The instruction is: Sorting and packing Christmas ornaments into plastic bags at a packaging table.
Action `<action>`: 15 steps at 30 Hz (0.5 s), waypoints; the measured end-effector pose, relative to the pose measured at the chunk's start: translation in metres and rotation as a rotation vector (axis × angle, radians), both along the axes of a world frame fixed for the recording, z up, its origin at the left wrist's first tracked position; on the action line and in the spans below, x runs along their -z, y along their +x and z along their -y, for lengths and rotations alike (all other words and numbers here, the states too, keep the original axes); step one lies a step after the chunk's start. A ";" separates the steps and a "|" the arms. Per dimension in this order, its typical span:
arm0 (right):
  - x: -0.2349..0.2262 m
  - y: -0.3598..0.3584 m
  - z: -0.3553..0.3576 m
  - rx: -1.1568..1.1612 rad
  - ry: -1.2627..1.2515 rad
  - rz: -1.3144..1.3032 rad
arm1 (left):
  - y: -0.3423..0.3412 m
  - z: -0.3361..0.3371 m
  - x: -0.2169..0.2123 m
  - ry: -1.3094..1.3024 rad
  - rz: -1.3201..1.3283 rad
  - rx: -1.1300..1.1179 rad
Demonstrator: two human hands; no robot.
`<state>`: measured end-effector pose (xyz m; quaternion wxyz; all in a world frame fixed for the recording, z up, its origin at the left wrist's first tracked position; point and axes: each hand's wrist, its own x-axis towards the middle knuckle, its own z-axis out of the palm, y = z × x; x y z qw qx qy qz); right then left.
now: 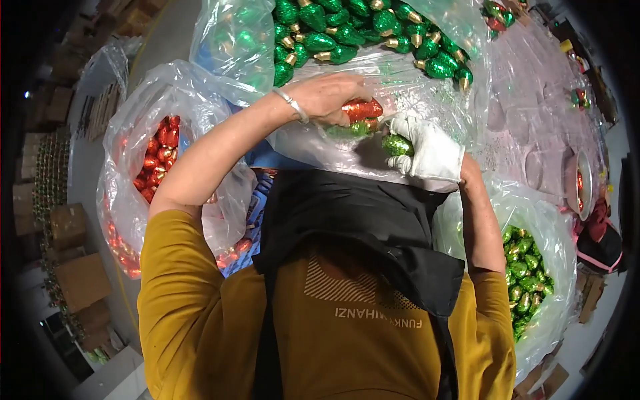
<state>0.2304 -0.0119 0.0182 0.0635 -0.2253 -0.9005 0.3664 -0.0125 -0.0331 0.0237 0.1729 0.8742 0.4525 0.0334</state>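
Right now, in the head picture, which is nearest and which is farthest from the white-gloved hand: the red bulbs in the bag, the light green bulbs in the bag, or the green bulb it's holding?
From the gloved right hand:
1. Held green bulb: between its thumb and fingers.
2. Bagged light green bulbs: lower right.
3. Bagged red bulbs: far over left.

From where I stood, the premises were a workshop: plastic sacks [123, 160] held bulk quantities of near-identical bulb-shaped ornaments [155, 163], cardboard cartons [83, 283] crowded the left side, and a worker in a black apron [327, 200] occupied a sheeted worktable [533, 73].
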 end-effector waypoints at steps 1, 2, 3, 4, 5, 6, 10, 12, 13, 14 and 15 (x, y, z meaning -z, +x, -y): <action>0.002 0.001 -0.002 -0.011 -0.013 0.003 | -0.003 0.003 0.007 0.005 0.047 0.003; 0.001 0.002 -0.004 -0.004 -0.027 0.001 | -0.007 0.005 0.013 0.009 0.095 0.003; -0.002 0.003 -0.006 0.024 -0.081 0.010 | -0.008 0.010 0.011 -0.004 0.089 0.010; -0.004 0.003 -0.007 0.049 -0.136 0.022 | -0.009 0.017 0.010 -0.017 0.126 -0.013; -0.003 0.002 -0.007 0.071 -0.191 0.036 | -0.010 0.024 0.008 -0.030 0.165 -0.039; 0.001 0.002 -0.006 0.072 -0.201 0.038 | -0.009 0.030 0.008 -0.040 0.209 -0.067; 0.015 -0.005 0.000 0.112 0.034 -0.132 | -0.009 0.057 0.027 -0.110 0.494 -0.072; 0.003 -0.010 -0.002 0.152 -0.124 0.002 | -0.012 0.060 0.040 0.026 0.408 -0.057; 0.000 -0.013 -0.002 0.172 -0.199 0.070 | -0.013 0.061 0.046 0.167 0.313 -0.033; 0.001 -0.015 -0.001 0.165 -0.199 0.077 | -0.015 0.062 0.051 0.308 0.215 -0.009; 0.003 -0.018 -0.001 0.155 -0.187 0.077 | -0.018 0.066 0.054 0.309 0.220 -0.017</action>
